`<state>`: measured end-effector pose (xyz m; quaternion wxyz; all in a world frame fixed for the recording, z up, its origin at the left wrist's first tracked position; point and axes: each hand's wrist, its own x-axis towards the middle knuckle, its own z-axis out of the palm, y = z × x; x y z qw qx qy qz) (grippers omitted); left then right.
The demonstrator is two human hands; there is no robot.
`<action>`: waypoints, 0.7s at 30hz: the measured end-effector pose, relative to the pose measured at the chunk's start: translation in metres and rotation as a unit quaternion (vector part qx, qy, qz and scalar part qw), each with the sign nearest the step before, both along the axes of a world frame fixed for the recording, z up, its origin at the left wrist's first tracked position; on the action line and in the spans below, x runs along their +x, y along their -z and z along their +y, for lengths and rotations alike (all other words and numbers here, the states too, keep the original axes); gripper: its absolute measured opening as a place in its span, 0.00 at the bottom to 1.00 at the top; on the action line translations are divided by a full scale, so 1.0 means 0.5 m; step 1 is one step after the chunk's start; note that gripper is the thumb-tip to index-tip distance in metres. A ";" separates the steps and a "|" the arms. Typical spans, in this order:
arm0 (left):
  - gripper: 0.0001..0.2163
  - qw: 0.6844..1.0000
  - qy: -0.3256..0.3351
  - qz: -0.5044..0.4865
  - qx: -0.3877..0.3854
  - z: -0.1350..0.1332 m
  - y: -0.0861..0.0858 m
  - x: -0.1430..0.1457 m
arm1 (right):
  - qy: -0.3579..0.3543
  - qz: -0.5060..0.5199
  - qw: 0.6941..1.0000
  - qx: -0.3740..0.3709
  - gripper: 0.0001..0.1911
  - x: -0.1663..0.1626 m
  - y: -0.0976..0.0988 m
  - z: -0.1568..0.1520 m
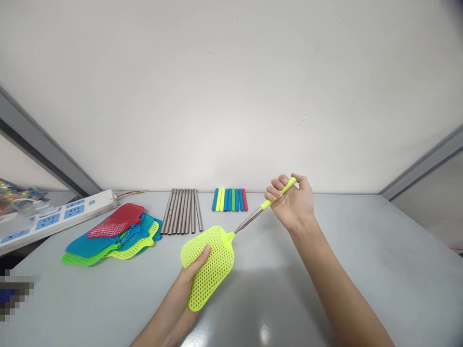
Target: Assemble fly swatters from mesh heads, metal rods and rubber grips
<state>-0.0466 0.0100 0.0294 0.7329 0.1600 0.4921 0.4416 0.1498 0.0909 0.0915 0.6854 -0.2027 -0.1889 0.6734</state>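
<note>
Yellow swatter (229, 237) slants across, left grip (185, 283) clasping its mesh (218, 260), right grip (298, 207) its handle (267, 203).

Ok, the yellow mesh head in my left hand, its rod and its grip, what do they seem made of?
Mesh head: likely matte plastic, a thin, evenly coloured sheet with regular holes. Rod: probably metal, perhaps steel, given its smooth silvery sheen. Grip: smooth, uniformly yellow, so plastic or maybe rubber; hard to tell.

One swatter (227, 239), nine loose rods (183, 212), nine loose grips (229, 200)
</note>
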 end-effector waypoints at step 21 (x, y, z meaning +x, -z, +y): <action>0.23 0.988 -0.098 0.107 0.057 -0.021 -0.018 0.027 | 0.079 0.097 0.990 -0.073 0.13 -0.010 0.005 -0.006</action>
